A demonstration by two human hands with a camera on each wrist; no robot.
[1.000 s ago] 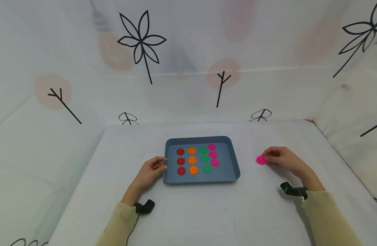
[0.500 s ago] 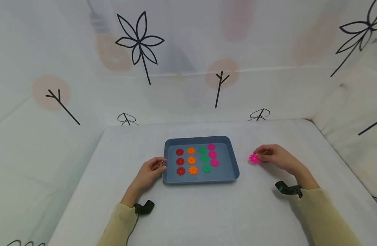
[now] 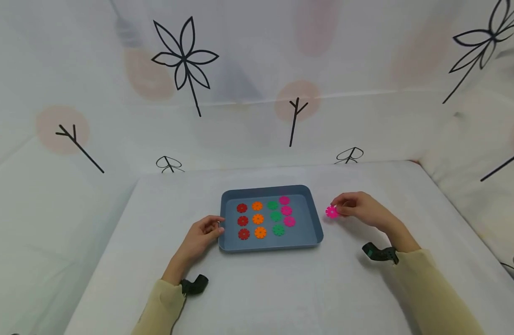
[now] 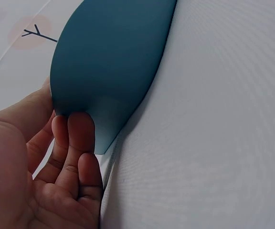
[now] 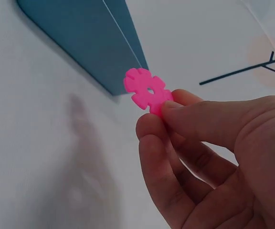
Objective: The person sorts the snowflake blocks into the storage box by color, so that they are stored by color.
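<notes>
Between thumb and fingertips my right hand (image 3: 363, 210) pinches a pink notched plastic disc (image 5: 147, 89) with a small hole in its middle. It hangs just right of the blue-grey tray (image 3: 313, 232), above the white cloth. My left hand (image 3: 201, 236) grips the tray's left edge, thumb at the rim and fingers curled against the outer wall (image 4: 109, 62). Inside lie columns of similar discs: red discs (image 3: 242, 221) at left, then orange discs (image 3: 258, 218), green discs (image 3: 275, 216) and pink discs (image 3: 287, 211). The pink column sits farther back than the others.
A white cloth (image 3: 261, 293) covers the table. Pale fabric walls (image 3: 248, 130) with printed flowers and twigs stand behind and at both sides. Each wrist wears a black camera mount (image 3: 380, 252).
My right hand has moved left with the pink disc, closer to the tray's right side. My left hand keeps its grip on the tray. The head view has shifted slightly.
</notes>
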